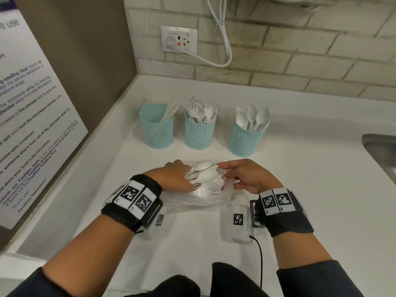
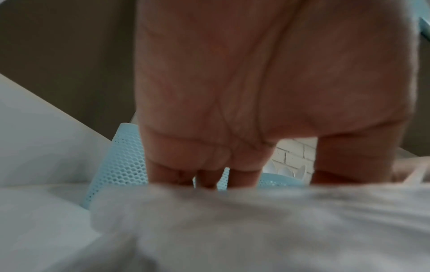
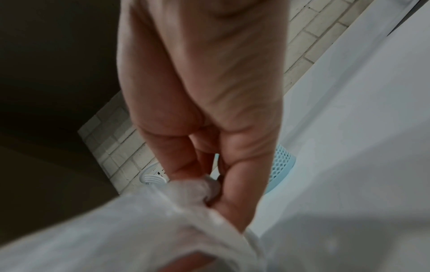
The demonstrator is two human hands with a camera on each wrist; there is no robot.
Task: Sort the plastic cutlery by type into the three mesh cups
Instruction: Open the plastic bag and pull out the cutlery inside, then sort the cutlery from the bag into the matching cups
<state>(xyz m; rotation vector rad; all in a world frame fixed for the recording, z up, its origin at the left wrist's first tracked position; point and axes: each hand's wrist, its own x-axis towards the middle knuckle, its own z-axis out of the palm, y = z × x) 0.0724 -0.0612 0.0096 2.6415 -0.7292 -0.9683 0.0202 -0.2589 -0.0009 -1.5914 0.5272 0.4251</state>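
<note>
Three light blue mesh cups stand in a row on the white counter (image 1: 310,189). The left cup (image 1: 156,127) holds knives, the middle cup (image 1: 200,132) forks, and the right cup (image 1: 246,140) spoons. Nearer to me lies a clear plastic bag (image 1: 192,200) with white spoons (image 1: 203,171) and a fork poking out of its mouth. My left hand (image 1: 175,175) grips the left side of the bag's mouth, its fingertips hidden behind the bag (image 2: 232,230). My right hand (image 1: 242,175) pinches the right edge of the bag (image 3: 193,187) between thumb and fingers.
A steel sink (image 1: 381,151) is set into the counter at the far right. On the left stands a panel with a printed notice (image 1: 32,103). A socket (image 1: 179,39) with a white cable is on the brick wall behind the cups.
</note>
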